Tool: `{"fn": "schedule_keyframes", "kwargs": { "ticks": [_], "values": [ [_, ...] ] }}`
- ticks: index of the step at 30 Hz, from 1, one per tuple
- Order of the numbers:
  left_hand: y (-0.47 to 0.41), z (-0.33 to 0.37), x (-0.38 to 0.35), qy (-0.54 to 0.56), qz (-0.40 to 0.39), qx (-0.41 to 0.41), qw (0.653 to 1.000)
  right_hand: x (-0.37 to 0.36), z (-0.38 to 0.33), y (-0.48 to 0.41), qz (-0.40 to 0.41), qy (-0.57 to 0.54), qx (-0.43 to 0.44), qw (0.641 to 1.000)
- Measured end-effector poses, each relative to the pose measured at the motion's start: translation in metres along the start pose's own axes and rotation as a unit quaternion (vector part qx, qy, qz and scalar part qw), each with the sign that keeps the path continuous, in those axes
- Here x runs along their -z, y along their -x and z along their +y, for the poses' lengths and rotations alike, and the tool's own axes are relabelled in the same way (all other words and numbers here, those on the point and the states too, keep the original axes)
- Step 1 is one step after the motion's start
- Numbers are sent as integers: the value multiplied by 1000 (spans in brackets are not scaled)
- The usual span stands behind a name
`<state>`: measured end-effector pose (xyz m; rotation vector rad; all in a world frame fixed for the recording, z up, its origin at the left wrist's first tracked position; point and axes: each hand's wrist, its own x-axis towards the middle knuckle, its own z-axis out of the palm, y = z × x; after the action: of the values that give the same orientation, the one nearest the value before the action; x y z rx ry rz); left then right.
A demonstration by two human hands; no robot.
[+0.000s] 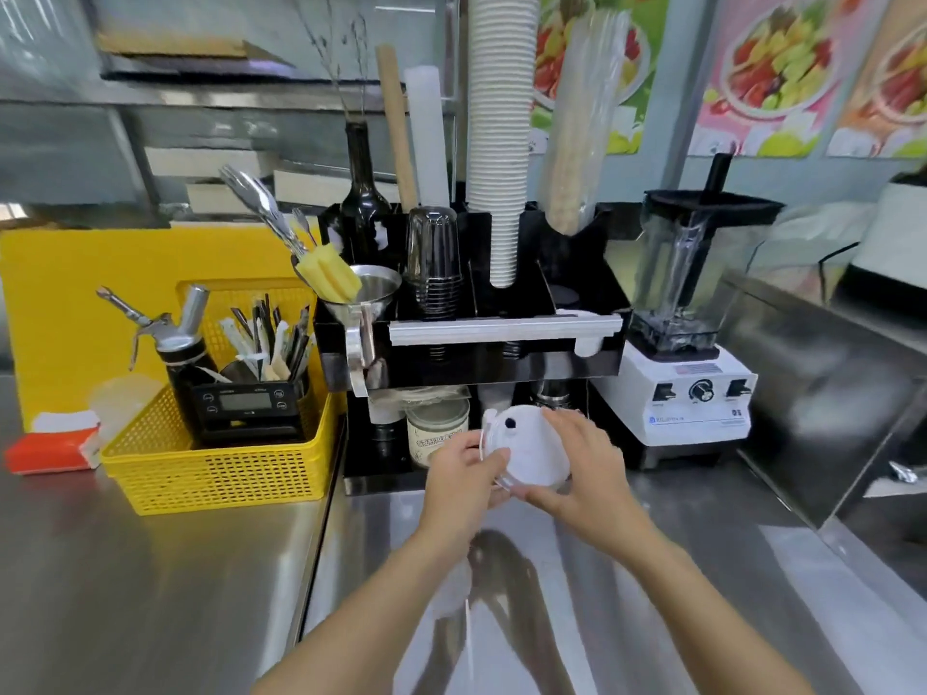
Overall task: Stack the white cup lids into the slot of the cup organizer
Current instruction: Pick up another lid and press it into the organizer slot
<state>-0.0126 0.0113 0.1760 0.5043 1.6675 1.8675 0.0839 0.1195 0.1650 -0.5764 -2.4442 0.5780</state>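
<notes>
- One steel counter [652,569] is seen spanning the foreground, with a black cup organizer [501,358] set at its back between a yellow basket [215,474] and a white blender [687,393].
- A tall stack of white paper cups [499,143] is held upright in the organizer.
- The white cup lids [531,453] are held above the counter, just before the organizer's lower shelf.
- The lids are gripped between the left hand [461,484] and the right hand [587,474], fingers curled on opposite edges.
</notes>
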Motion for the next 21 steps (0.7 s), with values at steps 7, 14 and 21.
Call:
{"fn": "schedule_keyframes", "kwargs": {
  "ticks": [7,14,21],
  "values": [
    [-28,41,-40,-23,-36,-69,997,54,20,-42,4,31,49,998],
    [-55,67,-79,-6,-54,-110,992,86,34,-82,26,73,67,995],
    [-105,102,-106,-182,-24,-201,962,122,40,-138,32,131,64,989]
  ]
}}
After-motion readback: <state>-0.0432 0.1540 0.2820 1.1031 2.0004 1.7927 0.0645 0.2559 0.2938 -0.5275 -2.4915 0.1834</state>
